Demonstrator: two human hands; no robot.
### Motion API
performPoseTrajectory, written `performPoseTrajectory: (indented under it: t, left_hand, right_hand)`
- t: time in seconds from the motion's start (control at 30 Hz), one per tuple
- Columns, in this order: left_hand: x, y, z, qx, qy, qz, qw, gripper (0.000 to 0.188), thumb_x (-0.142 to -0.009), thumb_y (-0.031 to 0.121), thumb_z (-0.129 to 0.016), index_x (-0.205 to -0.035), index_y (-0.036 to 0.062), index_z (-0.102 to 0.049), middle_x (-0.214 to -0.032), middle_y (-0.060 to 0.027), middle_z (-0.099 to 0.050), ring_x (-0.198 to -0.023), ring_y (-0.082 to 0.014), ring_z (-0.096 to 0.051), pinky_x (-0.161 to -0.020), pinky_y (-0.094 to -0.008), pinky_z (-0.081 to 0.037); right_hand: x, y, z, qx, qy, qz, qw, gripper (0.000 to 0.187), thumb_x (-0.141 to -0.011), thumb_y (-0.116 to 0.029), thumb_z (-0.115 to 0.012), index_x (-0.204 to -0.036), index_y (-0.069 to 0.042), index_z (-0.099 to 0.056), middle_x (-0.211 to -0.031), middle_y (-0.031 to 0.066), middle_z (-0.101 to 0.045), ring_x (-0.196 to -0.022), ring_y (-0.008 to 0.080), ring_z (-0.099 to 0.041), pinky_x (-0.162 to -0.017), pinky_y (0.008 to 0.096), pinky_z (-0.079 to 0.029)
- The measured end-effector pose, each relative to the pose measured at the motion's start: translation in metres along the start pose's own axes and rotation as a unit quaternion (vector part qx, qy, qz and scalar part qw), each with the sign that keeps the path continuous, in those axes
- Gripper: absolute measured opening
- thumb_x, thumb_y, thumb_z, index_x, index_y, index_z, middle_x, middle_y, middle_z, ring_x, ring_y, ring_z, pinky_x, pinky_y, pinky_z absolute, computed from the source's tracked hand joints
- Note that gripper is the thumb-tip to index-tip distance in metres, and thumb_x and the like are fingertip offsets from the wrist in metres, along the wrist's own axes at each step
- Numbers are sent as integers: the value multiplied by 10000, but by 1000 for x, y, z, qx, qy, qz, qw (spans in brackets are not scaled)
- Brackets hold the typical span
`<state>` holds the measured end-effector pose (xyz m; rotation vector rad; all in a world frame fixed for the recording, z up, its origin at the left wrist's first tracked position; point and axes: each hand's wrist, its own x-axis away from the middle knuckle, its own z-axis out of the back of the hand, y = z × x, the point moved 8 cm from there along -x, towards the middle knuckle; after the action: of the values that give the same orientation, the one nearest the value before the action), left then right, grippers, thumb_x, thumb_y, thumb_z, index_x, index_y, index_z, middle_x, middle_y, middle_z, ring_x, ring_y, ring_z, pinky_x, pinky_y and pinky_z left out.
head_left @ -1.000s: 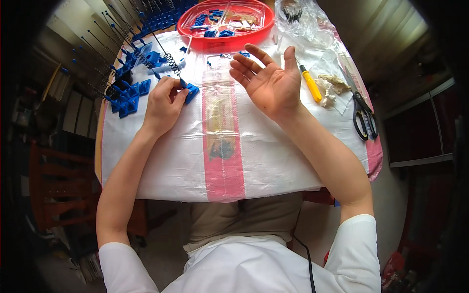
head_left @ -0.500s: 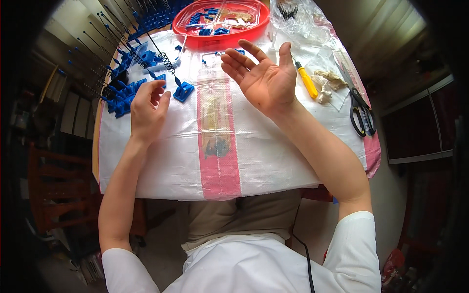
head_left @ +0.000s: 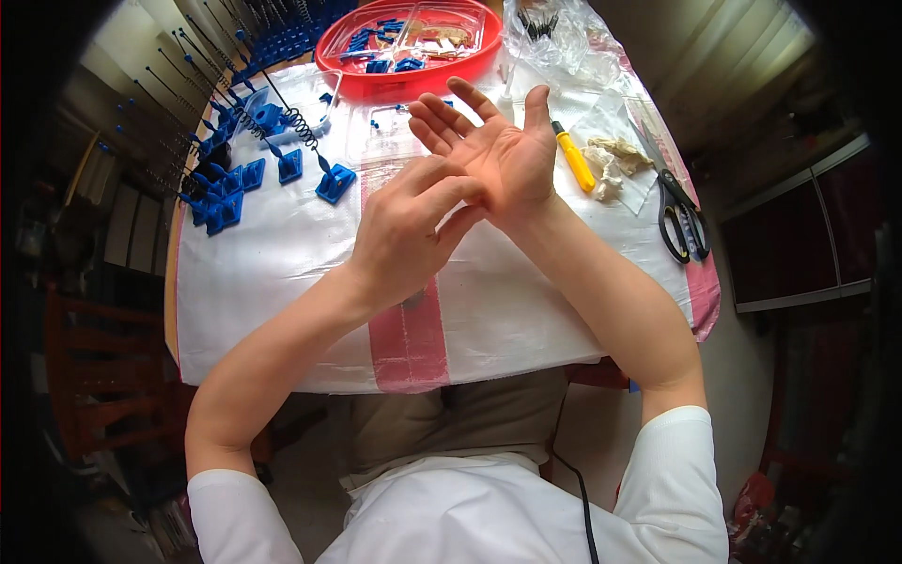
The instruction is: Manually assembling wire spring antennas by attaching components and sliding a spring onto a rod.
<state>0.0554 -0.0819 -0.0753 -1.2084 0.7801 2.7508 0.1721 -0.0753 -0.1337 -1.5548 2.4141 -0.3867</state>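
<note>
My right hand (head_left: 512,160) is raised over the table, palm up, with its fingers spread. Against the heel of that palm, my left hand (head_left: 404,221) has its thumb and index finger pinched together; anything between those fingertips is too small to make out. To the left of my hands stands a blue square base (head_left: 335,183) with a black coil spring and a thin rod rising from it. A similar blue base (head_left: 289,165) sits beside it, and several more are clustered at the left edge of the table.
A red oval tray (head_left: 324,70) with clear compartments holds small blue pieces at the back. Crumpled clear plastic (head_left: 587,47) lies to its right. A yellow-handled tool (head_left: 575,162), crumpled beige scraps (head_left: 615,160) and black-handled scissors (head_left: 669,202) rest on the right of the white sheet (head_left: 254,310).
My left hand has moved right, from near the blue bases to my right palm, where it now pinches. My right hand stays open, palm up. The view has shifted slightly.
</note>
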Motion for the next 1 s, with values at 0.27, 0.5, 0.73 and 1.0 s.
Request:
performPoseTrajectory:
  t: [0.27, 0.5, 0.73, 1.0]
  left_hand:
    - [1, 10, -7, -56, 9, -86, 995, 112, -780, 35, -733, -863, 40, -656, -871, -80, -635, -770, -253, -622, -646, -365, -509]
    - [21, -19, -6, -30, -98, 70, 992, 90, -811, -11, -715, -850, 15, -638, -799, -106, -615, -675, -270, -622, -581, -365, -494]
    - [41, -18, 25, -24, -29, 102, 994, 105, -864, 60, -721, -804, 12, -650, -656, -65, -618, -533, -155, -553, -518, -304, -449]
    - [70, -96, 95, -70, 99, 274, 954, 215, -890, 89, -671, -1082, -8, -677, -939, -75, -681, -779, -127, -620, -667, -257, -497]
  right_hand:
    - [-2, -14, -6, -3, -12, 44, 999, 882, -912, -757, -356, -1293, 37, -404, -1243, 285, -451, -1227, 422, -470, -1110, 535, -375]
    - [-9, -65, -21, 122, -67, 131, 982, 683, -978, -605, -426, -1140, 38, -590, -968, 204, -674, -892, 307, -646, -872, 427, -513]
    - [-2, -41, -21, 478, -12, 201, 855, 156, -913, -136, -699, -981, 2, -675, -827, 42, -698, -686, 76, -612, -640, 226, -501]
    - [-2, -28, -20, 566, -5, 210, 797, 168, -898, -115, -702, -1010, 6, -671, -841, 28, -697, -746, 60, -624, -679, 216, -504]
